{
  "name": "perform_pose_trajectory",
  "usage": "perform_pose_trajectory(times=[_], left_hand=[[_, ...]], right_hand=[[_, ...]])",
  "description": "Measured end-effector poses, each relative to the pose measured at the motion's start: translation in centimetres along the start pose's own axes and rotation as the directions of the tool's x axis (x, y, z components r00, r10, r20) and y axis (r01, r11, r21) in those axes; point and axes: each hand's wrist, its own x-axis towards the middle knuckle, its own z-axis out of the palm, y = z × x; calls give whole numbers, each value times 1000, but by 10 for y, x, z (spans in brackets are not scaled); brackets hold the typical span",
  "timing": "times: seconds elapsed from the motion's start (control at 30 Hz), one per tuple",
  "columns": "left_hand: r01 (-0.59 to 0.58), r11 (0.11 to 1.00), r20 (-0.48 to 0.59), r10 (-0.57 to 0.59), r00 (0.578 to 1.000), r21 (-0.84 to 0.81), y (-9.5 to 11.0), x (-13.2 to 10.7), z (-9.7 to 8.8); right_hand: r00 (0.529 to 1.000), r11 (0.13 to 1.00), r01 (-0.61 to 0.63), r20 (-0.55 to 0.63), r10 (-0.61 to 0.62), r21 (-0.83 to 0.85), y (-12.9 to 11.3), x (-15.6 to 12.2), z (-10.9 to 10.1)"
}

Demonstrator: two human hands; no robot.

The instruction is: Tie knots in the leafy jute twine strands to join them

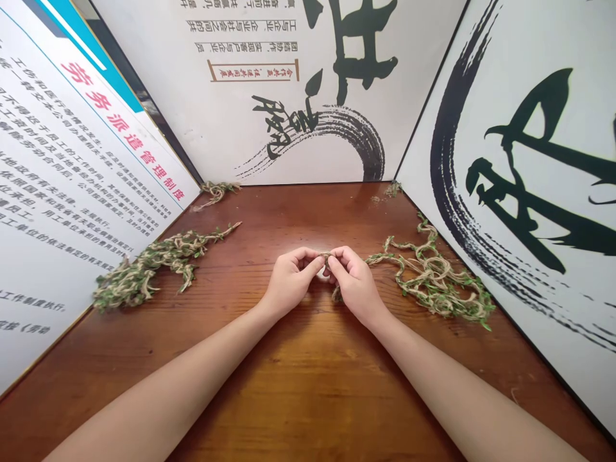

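Leafy twine — short section pinched between thumb and fingers of both the left hand and right hand, near the middle of the table. Handling (judged): light, limp, rough enough not to slip; leaves likely fragile, so best gripped on bare cord. Cord looks tan, fibrous, twisted, set with small green leaves. Loopy heap lies beside the right hand; denser, tangled bundle well left. Table: glossy reddish-brown wood, grain visible — white lettered panels stand around it.
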Motion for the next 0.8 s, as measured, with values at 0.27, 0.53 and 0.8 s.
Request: perform_pose_trajectory(times=[0.27, 0.53, 0.8], left_hand=[[-12, 1000, -11, 12, 1000, 7, -2, 1, 0], [42, 989, 30, -38, 999, -140, -4, 1, -4], [24, 954, 3, -25, 1000, -298, -8, 3, -6]], right_hand=[[1000, 1000, 13, 5, -13, 12, 1, -1, 0], [996, 990, -68, -42, 74, 126, 6, 3, -1], [997, 990, -69, -29, 73, 123, 8, 4, -4]])
